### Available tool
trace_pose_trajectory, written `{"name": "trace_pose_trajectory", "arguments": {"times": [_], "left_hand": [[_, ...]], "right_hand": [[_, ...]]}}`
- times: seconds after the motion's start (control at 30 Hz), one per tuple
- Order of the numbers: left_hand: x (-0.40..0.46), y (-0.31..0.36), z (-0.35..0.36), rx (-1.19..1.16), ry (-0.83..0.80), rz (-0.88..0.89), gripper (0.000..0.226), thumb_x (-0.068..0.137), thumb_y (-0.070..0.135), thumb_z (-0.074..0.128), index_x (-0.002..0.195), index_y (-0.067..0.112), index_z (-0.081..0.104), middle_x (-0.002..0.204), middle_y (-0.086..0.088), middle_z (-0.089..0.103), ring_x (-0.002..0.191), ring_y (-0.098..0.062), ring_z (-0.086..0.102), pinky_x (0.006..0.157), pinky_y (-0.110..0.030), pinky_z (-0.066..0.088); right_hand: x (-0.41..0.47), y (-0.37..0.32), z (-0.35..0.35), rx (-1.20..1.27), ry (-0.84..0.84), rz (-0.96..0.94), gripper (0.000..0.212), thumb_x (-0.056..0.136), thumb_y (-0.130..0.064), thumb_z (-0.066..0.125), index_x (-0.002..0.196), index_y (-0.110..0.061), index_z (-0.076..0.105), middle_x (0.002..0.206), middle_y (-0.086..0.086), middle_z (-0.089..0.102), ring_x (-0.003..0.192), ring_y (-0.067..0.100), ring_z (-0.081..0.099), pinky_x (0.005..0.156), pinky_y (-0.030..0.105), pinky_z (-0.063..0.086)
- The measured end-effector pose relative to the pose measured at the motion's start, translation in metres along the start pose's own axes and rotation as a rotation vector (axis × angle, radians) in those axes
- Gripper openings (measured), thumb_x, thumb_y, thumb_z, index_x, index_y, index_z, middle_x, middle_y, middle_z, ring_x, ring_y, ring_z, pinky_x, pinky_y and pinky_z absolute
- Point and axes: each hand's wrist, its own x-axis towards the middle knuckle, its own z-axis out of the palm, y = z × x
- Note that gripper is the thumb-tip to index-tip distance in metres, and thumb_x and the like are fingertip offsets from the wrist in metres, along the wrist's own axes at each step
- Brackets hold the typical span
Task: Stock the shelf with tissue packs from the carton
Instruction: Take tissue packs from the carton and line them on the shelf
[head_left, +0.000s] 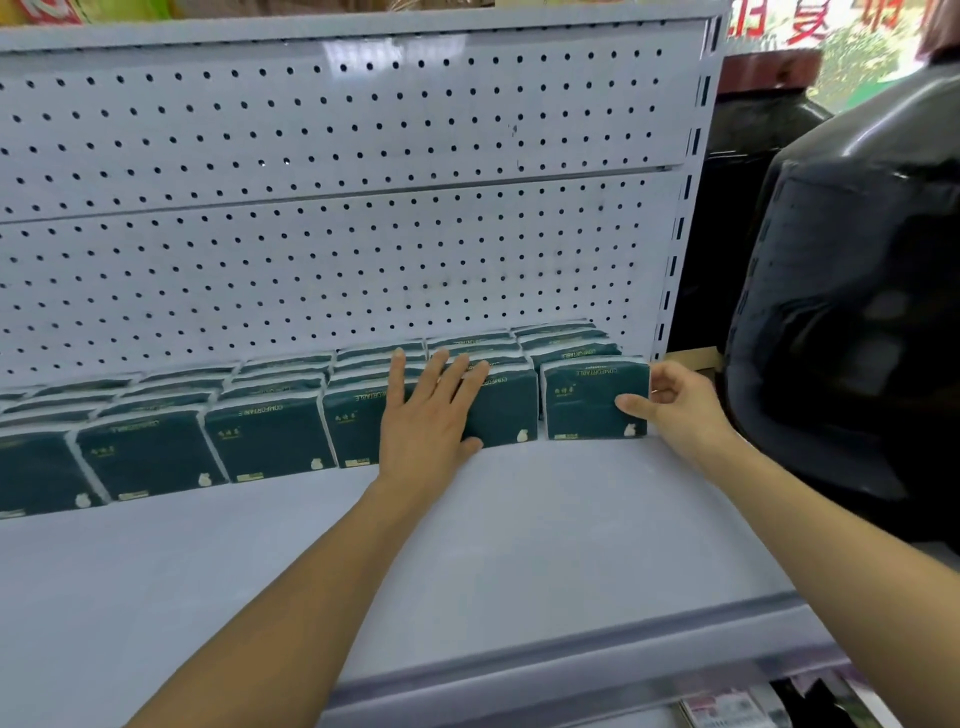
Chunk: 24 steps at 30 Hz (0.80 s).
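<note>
Probably light, soft, slick: dark green plastic-wrapped tissue pack standing at row's right end on pale grey metal shelf, pinched at right edge by right hand; left hand spread flat against neighbouring packs.

Tissue packs in rows at shelf rear, vs pegboard.
</note>
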Motion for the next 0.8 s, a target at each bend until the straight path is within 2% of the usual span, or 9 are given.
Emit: {"name": "trace_pose_trajectory", "arguments": {"times": [0.1,0.17,0.2,0.3,0.4,0.53,0.63,0.7,0.8], "left_hand": [[0.002,0.002,0.0,0.011,0.013,-0.007,0.089,0.073,0.052,0.08,0.149,0.023,0.042,0.149,0.0,0.049,0.145,-0.025,0.035,0.118,-0.056,-0.005],[0.002,0.002,0.001,0.014,0.007,-0.008,0.089,0.075,0.051,0.079,0.149,0.023,0.04,0.15,0.0,0.047,0.146,-0.024,0.034,0.118,-0.055,-0.008],[0.002,0.002,0.002,0.017,0.003,-0.01,0.089,0.074,0.05,0.08,0.149,0.022,0.041,0.149,0.0,0.048,0.145,-0.024,0.035,0.118,-0.055,-0.009],[0.002,0.001,0.004,0.017,0.003,-0.019,0.09,0.071,0.048,0.083,0.147,0.021,0.044,0.147,-0.001,0.051,0.142,-0.024,0.04,0.118,-0.055,-0.006],[0.003,0.002,0.003,0.014,-0.014,-0.027,0.088,0.072,0.047,0.081,0.148,0.021,0.043,0.148,-0.001,0.049,0.142,-0.024,0.04,0.119,-0.056,-0.003],[0.003,0.006,-0.005,-0.008,-0.045,-0.038,0.085,0.077,0.046,0.078,0.149,0.022,0.04,0.15,-0.001,0.046,0.143,-0.024,0.038,0.12,-0.057,0.002],[0.002,0.01,-0.018,-0.073,-0.065,-0.06,0.083,0.089,0.051,0.062,0.156,0.024,0.023,0.16,0.002,0.029,0.151,-0.022,0.02,0.12,-0.055,-0.007],[-0.004,0.013,-0.028,-0.132,-0.028,-0.09,0.081,0.09,0.051,0.06,0.156,0.022,0.025,0.16,0.001,0.03,0.151,-0.023,0.021,0.121,-0.054,-0.004],[-0.025,0.017,-0.044,-0.282,0.048,-0.096,0.076,0.091,0.051,0.059,0.155,0.021,0.029,0.159,0.0,0.033,0.148,-0.026,0.028,0.122,-0.051,0.011]], "right_hand": [[0.007,0.001,0.01,-0.076,0.041,-0.036,0.021,0.085,-0.013,0.074,0.104,-0.014,0.065,0.104,0.005,0.064,0.08,0.01,0.057,0.053,0.009,0.042],[0.01,0.0,0.014,-0.116,0.045,-0.089,0.023,0.086,-0.011,0.072,0.108,-0.014,0.067,0.102,0.004,0.066,0.074,0.005,0.057,0.05,0.006,0.04],[0.011,0.0,0.016,-0.132,0.044,-0.108,0.024,0.087,-0.011,0.072,0.11,-0.014,0.068,0.101,0.003,0.068,0.073,0.005,0.058,0.052,0.008,0.041],[0.013,0.002,0.021,-0.182,0.066,-0.117,0.026,0.087,-0.015,0.071,0.112,-0.017,0.068,0.102,0.002,0.071,0.076,0.012,0.063,0.069,0.03,0.054],[0.014,0.004,0.024,-0.25,0.095,-0.093,0.029,0.088,-0.022,0.071,0.115,-0.019,0.062,0.106,0.0,0.067,0.085,0.018,0.063,0.08,0.044,0.056],[0.008,-0.001,0.025,-0.333,0.092,-0.015,0.052,0.09,-0.035,0.068,0.134,-0.02,0.045,0.129,0.002,0.058,0.108,0.023,0.059,0.089,0.045,0.051],[-0.006,-0.007,0.022,-0.427,0.146,-0.062,0.071,0.091,-0.036,0.065,0.147,-0.015,0.026,0.148,0.006,0.039,0.133,0.027,0.036,0.102,0.047,0.04],[-0.02,-0.014,0.021,-0.464,0.136,-0.161,0.068,0.093,-0.034,0.061,0.148,-0.015,0.027,0.151,0.006,0.033,0.138,0.026,0.028,0.108,0.047,0.034],[-0.047,-0.023,0.025,-0.491,0.093,-0.364,0.06,0.094,-0.032,0.058,0.147,-0.017,0.034,0.153,0.002,0.033,0.139,0.022,0.026,0.112,0.045,0.029]]}}
